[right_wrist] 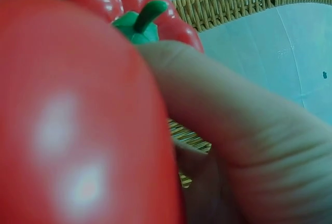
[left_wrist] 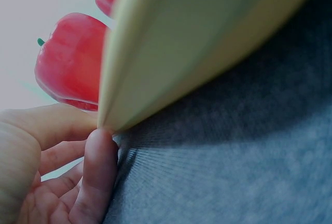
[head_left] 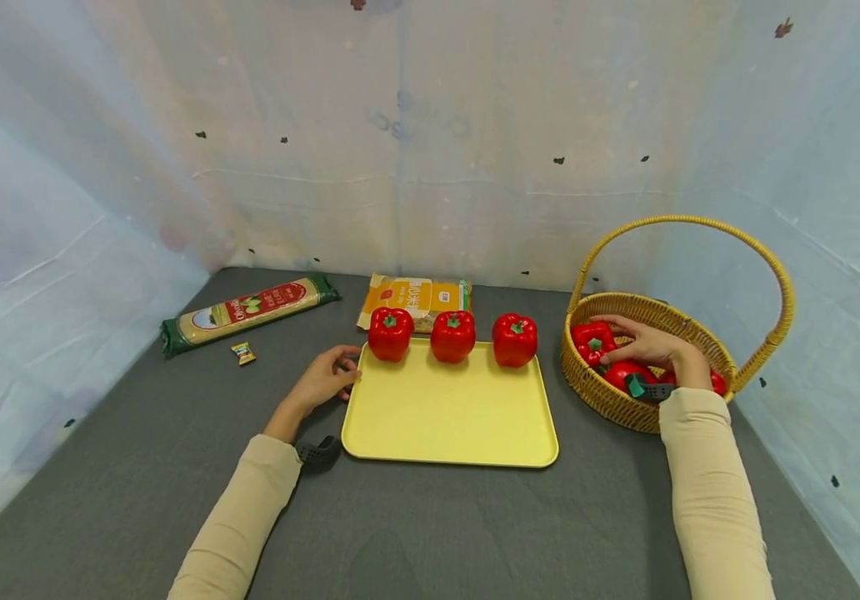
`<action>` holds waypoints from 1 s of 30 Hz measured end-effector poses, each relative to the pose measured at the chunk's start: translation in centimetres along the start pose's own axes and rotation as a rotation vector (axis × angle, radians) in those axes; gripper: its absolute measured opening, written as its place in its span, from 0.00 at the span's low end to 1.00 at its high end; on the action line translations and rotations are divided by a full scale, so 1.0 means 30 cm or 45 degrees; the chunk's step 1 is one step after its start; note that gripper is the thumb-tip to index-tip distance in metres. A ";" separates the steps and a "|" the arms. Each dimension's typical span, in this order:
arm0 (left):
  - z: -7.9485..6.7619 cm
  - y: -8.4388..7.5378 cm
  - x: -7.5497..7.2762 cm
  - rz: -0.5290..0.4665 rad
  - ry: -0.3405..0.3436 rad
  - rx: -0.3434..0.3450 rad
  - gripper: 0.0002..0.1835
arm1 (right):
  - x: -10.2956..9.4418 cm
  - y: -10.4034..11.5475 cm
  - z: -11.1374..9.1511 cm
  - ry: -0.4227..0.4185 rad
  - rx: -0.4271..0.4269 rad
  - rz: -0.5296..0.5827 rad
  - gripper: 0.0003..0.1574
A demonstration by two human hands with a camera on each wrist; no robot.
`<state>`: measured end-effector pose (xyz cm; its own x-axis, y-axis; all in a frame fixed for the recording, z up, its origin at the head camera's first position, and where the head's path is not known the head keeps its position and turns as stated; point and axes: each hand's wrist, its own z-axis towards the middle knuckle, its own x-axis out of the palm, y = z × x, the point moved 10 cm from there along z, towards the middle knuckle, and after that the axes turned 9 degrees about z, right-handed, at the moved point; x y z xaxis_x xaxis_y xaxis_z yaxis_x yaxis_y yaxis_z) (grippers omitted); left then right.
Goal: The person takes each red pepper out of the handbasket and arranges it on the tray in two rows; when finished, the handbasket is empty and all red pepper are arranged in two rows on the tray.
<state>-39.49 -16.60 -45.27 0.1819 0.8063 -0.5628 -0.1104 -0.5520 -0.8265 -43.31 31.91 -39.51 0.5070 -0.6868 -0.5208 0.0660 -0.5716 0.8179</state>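
Observation:
A yellow tray (head_left: 448, 408) lies on the dark cloth, with three red bell peppers in a row along its far edge: left (head_left: 390, 333), middle (head_left: 452, 337) and right (head_left: 515, 340). At its left side my left hand (head_left: 327, 377) pinches the rim between thumb and finger; the left wrist view shows the fingertips meeting at the tray edge (left_wrist: 116, 79). My right hand (head_left: 647, 343) reaches into a wicker basket (head_left: 610, 406) and grips a red bell pepper (head_left: 592, 340), thumb near its green stem (right_wrist: 148, 19). Another red pepper (right_wrist: 78, 120) fills the near side of the right wrist view.
More red peppers (head_left: 625, 373) lie in the basket under the right wrist, and its tall handle (head_left: 700, 220) arches above. Behind the tray lies an orange food packet (head_left: 418, 298). A long noodle packet (head_left: 250, 310) and a small wrapped sweet (head_left: 243, 353) are at left.

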 end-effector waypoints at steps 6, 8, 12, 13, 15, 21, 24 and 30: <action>0.001 0.004 -0.003 0.001 -0.009 -0.016 0.24 | 0.002 -0.010 -0.002 0.003 0.053 0.034 0.50; 0.001 0.002 -0.004 0.003 -0.010 -0.015 0.24 | -0.001 -0.007 -0.003 -0.007 0.047 0.028 0.50; 0.003 0.004 -0.001 0.000 -0.003 -0.031 0.25 | -0.003 -0.003 -0.008 -0.024 0.042 0.069 0.50; 0.003 0.004 0.000 0.001 0.002 -0.030 0.25 | -0.004 -0.002 -0.011 -0.031 0.037 0.086 0.49; 0.004 0.007 0.002 -0.004 0.003 -0.038 0.25 | -0.009 0.000 -0.014 -0.048 0.027 0.124 0.49; 0.002 0.003 0.002 -0.004 0.002 -0.033 0.25 | -0.044 0.021 -0.030 -0.160 0.002 0.220 0.50; 0.000 0.004 0.004 -0.003 0.006 -0.038 0.25 | -0.062 0.039 -0.037 -0.209 -0.003 0.277 0.51; 0.004 0.009 0.003 0.002 0.000 -0.033 0.25 | -0.076 0.089 -0.060 -0.255 -0.052 0.340 0.48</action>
<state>-39.61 -16.64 -45.54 0.1818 0.8057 -0.5638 -0.0853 -0.5583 -0.8253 -42.75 32.74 -35.69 0.3325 -0.8868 -0.3211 -0.0103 -0.3438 0.9390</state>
